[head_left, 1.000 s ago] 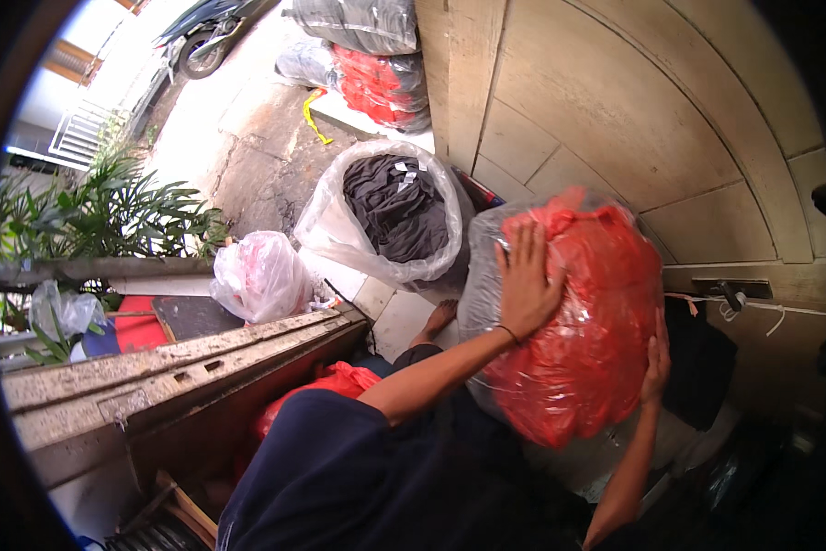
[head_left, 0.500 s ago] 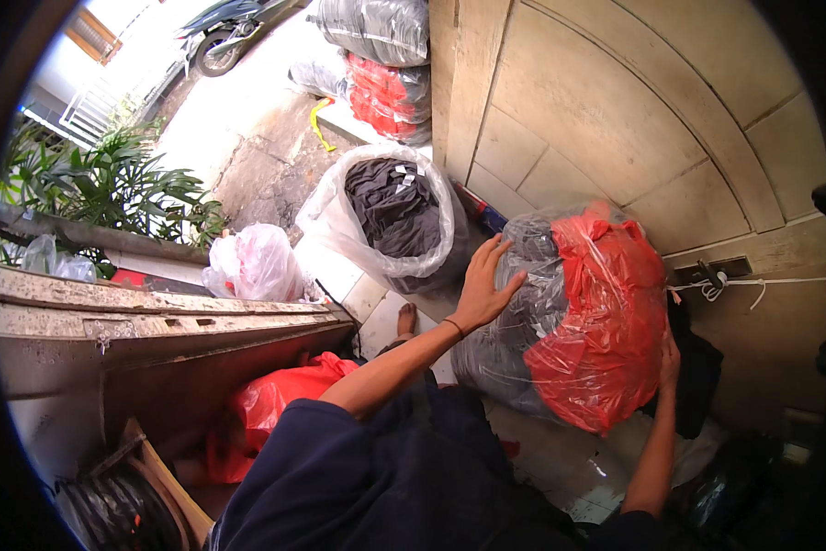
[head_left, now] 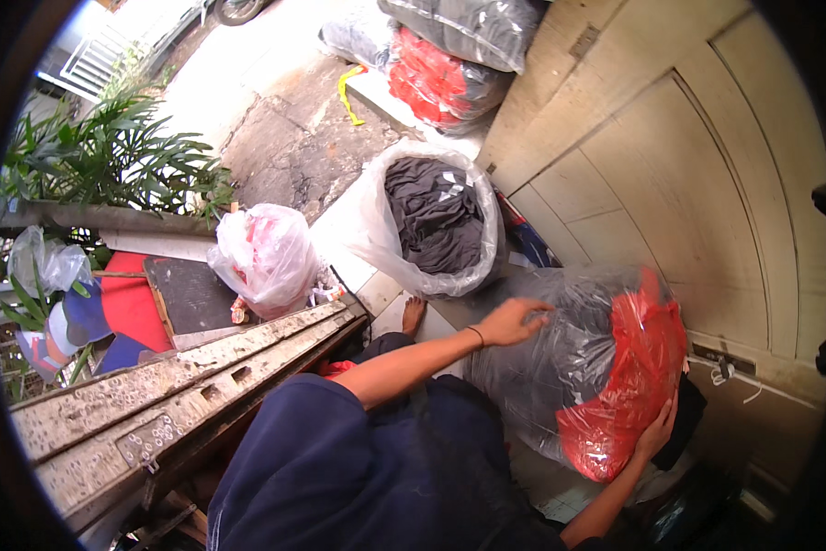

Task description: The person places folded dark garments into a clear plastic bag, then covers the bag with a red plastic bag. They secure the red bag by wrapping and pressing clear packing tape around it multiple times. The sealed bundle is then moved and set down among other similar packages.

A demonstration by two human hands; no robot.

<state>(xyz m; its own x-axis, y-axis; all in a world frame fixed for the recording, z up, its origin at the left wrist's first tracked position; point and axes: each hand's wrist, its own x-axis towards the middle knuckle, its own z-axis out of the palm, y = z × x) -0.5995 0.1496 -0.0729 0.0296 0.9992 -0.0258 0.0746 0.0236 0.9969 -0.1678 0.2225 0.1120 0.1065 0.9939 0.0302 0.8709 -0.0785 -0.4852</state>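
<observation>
A large, stuffed clear plastic bag [head_left: 560,344] leans in front of me, dark cloth showing through one side and red plastic covering the other. My left hand [head_left: 516,321] lies on its dark left side, fingers stretched out and slightly bent. Against the red lower right side rests my right hand [head_left: 653,433], its fingers laid flat along the plastic; the palm is partly hidden. Beyond the bag stands an open white plastic sack [head_left: 362,228] full of dark grey cloth [head_left: 434,216] with small white tags.
A beige panelled door [head_left: 633,174] rises on the right. More stuffed bags [head_left: 440,83] are stacked at the back. On the left are a tied white bag [head_left: 268,257], a worn ledge [head_left: 192,386] and plants [head_left: 110,165]. My bare foot [head_left: 414,314] is on the tiles.
My view has swung, so the scene tilts and more shows at the left. My left hand's fingers have drawn closer together over the bag. The right hand stays on the red side.
</observation>
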